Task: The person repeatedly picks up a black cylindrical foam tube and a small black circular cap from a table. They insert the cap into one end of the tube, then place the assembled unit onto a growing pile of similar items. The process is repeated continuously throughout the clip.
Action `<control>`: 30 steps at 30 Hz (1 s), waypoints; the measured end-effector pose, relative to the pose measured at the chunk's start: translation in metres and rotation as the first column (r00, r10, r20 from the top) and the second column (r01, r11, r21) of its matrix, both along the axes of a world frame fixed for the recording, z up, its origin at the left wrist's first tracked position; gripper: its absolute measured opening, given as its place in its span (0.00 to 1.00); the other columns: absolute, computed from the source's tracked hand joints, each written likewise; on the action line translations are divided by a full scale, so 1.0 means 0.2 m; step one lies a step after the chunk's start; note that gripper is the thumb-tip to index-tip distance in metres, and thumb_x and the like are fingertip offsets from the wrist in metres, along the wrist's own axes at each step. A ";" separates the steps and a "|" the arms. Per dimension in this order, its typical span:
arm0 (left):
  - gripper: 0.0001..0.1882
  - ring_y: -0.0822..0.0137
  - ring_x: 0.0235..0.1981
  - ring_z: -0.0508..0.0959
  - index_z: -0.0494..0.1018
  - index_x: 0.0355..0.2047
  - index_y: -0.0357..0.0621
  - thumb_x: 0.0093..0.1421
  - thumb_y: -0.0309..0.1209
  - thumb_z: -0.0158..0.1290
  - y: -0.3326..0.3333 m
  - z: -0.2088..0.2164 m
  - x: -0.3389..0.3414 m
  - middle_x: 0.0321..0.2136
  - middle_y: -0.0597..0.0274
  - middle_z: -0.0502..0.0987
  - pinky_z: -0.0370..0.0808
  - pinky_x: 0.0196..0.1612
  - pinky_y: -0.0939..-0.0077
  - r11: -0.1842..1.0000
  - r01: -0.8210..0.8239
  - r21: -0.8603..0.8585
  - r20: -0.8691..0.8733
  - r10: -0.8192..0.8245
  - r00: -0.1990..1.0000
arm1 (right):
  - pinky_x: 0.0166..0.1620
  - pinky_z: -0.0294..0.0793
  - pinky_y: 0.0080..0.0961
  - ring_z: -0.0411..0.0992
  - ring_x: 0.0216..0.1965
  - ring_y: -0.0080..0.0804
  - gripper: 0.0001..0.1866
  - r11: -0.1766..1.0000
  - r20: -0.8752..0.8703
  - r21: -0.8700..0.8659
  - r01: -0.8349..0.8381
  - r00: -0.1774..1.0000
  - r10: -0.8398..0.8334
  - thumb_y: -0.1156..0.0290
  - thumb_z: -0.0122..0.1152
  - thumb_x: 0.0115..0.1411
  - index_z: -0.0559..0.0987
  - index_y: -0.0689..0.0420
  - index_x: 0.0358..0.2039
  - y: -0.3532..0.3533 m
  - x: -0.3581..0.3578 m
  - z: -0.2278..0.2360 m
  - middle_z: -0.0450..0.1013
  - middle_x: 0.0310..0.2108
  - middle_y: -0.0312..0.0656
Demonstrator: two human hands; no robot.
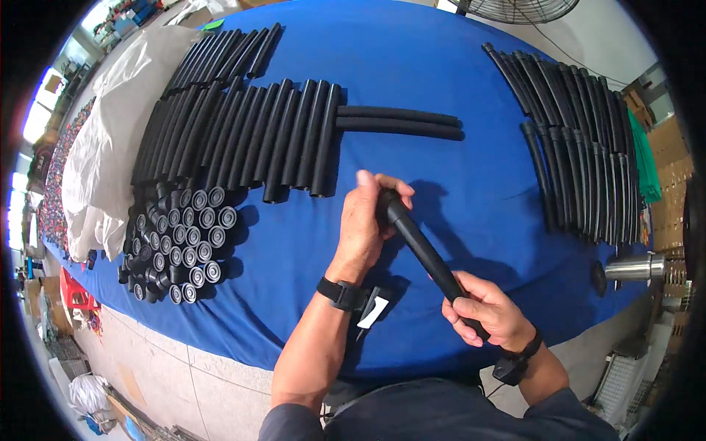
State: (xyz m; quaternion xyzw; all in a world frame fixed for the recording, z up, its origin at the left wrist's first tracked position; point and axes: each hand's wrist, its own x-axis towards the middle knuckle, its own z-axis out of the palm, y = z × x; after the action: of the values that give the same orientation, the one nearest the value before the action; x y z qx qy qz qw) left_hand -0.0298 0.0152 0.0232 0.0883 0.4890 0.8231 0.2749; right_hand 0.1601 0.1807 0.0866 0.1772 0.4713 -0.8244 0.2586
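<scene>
A black tube [428,256] slants between my hands over the blue cloth, its upper end farther away and to the left. That upper end carries a wider black end cap [392,209]. My left hand [362,220] is closed round the capped end, with part of the cap hidden by the fingers and palm. Near the tube's lower end, my right hand [489,309] grips it with thumb and fingers wrapped round. Left of my hands lies a cluster of loose black end caps [193,235], several showing ringed round faces.
Rows of black tubes [250,140] lie at the far left, beside two black foam-like sleeves [401,123]. Capped tubes [581,140] lie in rows at the right. A metal cylinder [634,267] sits near the right table edge, white sheeting [110,140] at the left.
</scene>
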 end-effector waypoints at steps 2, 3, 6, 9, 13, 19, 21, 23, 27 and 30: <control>0.36 0.73 0.25 0.71 0.75 0.29 0.41 0.72 0.61 0.37 0.01 -0.05 -0.01 0.25 0.61 0.75 0.65 0.26 0.78 0.999 -0.013 -0.049 -0.128 0.006 0.992 | 0.17 0.66 0.17 0.65 0.17 0.18 0.22 0.998 0.003 0.060 -0.023 1.000 0.022 0.68 0.53 0.72 0.64 0.62 0.63 -0.02 -0.01 0.02 0.69 0.31 0.38; 0.33 0.73 0.25 0.71 0.74 0.27 0.41 0.73 0.58 0.40 0.01 -0.07 -0.01 0.24 0.61 0.75 0.65 0.28 0.77 0.997 -0.022 -0.073 -0.191 0.007 0.982 | 0.17 0.66 0.17 0.65 0.17 0.17 0.20 0.993 -0.003 0.107 -0.044 0.999 0.044 0.68 0.53 0.73 0.65 0.62 0.60 -0.03 -0.01 0.03 0.68 0.30 0.37; 0.29 0.71 0.25 0.70 0.72 0.24 0.41 0.74 0.52 0.45 0.04 -0.06 0.00 0.21 0.61 0.73 0.66 0.29 0.75 0.995 -0.098 -0.005 -0.179 0.096 0.979 | 0.17 0.65 0.17 0.64 0.17 0.16 0.13 0.974 -0.013 0.211 -0.079 0.996 0.083 0.69 0.52 0.73 0.67 0.61 0.53 -0.05 -0.04 0.05 0.67 0.28 0.35; 0.27 0.71 0.24 0.70 0.71 0.23 0.41 0.74 0.48 0.47 0.04 -0.05 0.01 0.19 0.61 0.72 0.66 0.30 0.75 0.989 -0.140 0.036 -0.144 0.144 0.979 | 0.17 0.66 0.16 0.63 0.17 0.14 0.20 0.960 -0.027 0.253 -0.117 0.991 0.128 0.67 0.52 0.73 0.64 0.61 0.61 -0.05 -0.04 0.04 0.65 0.28 0.32; 0.25 0.71 0.23 0.70 0.71 0.23 0.41 0.73 0.46 0.48 0.03 -0.05 0.01 0.19 0.62 0.71 0.66 0.30 0.74 0.988 -0.136 0.073 -0.087 0.143 0.986 | 0.17 0.65 0.16 0.63 0.17 0.14 0.28 0.941 -0.035 0.313 -0.127 0.989 0.145 0.66 0.53 0.73 0.60 0.59 0.69 -0.06 -0.04 0.03 0.63 0.27 0.31; 0.23 0.72 0.23 0.69 0.71 0.23 0.42 0.73 0.43 0.50 0.06 -0.02 0.03 0.20 0.64 0.71 0.66 0.30 0.75 0.954 -0.293 -0.068 -0.137 0.282 0.950 | 0.17 0.63 0.14 0.63 0.17 0.11 0.27 0.895 -0.042 0.424 -0.135 0.985 0.168 0.67 0.55 0.72 0.64 0.56 0.68 -0.04 -0.06 0.05 0.64 0.23 0.28; 0.21 0.73 0.23 0.69 0.71 0.23 0.43 0.72 0.42 0.51 0.06 0.00 0.03 0.20 0.66 0.71 0.65 0.30 0.76 0.957 -0.273 -0.094 -0.130 0.260 0.957 | 0.28 0.76 0.33 0.74 0.23 0.31 0.30 0.540 -0.324 0.839 0.075 0.865 0.383 0.65 0.60 0.69 0.65 0.58 0.68 -0.01 -0.05 -0.02 0.70 0.24 0.42; 0.20 0.74 0.23 0.68 0.71 0.24 0.44 0.71 0.41 0.53 0.03 0.01 0.01 0.20 0.66 0.71 0.65 0.30 0.77 0.953 -0.234 -0.192 -0.137 0.210 0.968 | 0.35 0.78 0.41 0.77 0.30 0.49 0.32 0.233 -0.403 0.915 0.328 0.757 0.515 0.62 0.62 0.66 0.65 0.57 0.68 0.00 -0.06 -0.08 0.74 0.30 0.50; 0.18 0.76 0.22 0.67 0.70 0.22 0.44 0.69 0.37 0.56 0.06 -0.02 0.01 0.20 0.66 0.72 0.63 0.27 0.79 0.959 -0.283 -0.001 -0.099 0.281 0.954 | 0.22 0.72 0.26 0.72 0.20 0.28 0.30 0.848 -0.156 0.513 -0.133 0.957 0.245 0.58 0.56 0.71 0.65 0.57 0.68 0.04 -0.06 0.00 0.73 0.31 0.39; 0.18 0.76 0.21 0.67 0.68 0.21 0.45 0.69 0.35 0.56 0.06 -0.04 0.02 0.18 0.66 0.71 0.64 0.26 0.78 0.966 -0.255 0.033 -0.082 0.257 0.963 | 0.18 0.63 0.14 0.64 0.18 0.13 0.26 0.974 0.024 -0.187 -0.126 0.991 0.133 0.62 0.53 0.73 0.65 0.58 0.67 0.08 -0.03 -0.04 0.70 0.31 0.33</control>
State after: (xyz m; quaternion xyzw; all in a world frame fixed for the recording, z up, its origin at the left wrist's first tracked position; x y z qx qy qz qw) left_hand -0.0250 0.0270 0.0156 0.0625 0.4983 0.8527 0.1440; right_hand 0.1538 0.1959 0.0783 0.1360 0.3986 -0.8426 0.3356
